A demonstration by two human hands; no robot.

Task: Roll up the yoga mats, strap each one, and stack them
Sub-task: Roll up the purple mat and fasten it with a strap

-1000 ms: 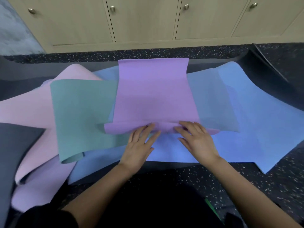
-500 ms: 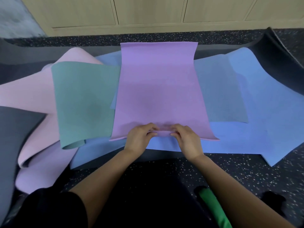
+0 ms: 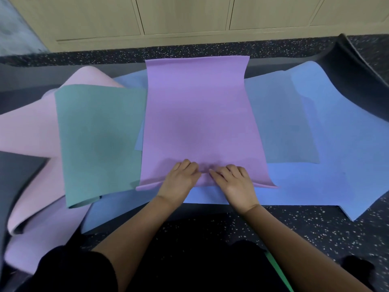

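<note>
**Fingers curl onto the purple mat's near edge**

Flat a second ago, both hands have since bunched up. The left hand point(image 3: 180, 180) and right hand point(image 3: 236, 184) sit side by side, almost touching. Their fingers are bent down onto the near edge of the purple mat point(image 3: 200, 114), and they seem to pinch it into a first tuck. The fingertips themselves are partly hidden, so how tight the fold is cannot be told.

That edge runs crosswise right under the knuckles. The mat's long axis leads straight away from the person toward the cabinets point(image 3: 185, 15), so the roll should probably travel forward, away from the body. Neither hand is nearer, as both work the middle of the edge. The two near corners lie unheld out to either side, and the tuck may need walking outward before it rolls evenly.

Under and around the purple mat lie the others, all still unrolled:
- a teal mat point(image 3: 99, 135) just to the left
- a pink mat point(image 3: 27, 133) beyond it
- a grey-blue mat point(image 3: 282, 123) to the right
- a blue mat point(image 3: 341, 169) spread beneath

A green strip point(image 3: 280, 270), perhaps a strap, shows beside the right forearm on the speckled floor point(image 3: 315, 228)
</note>
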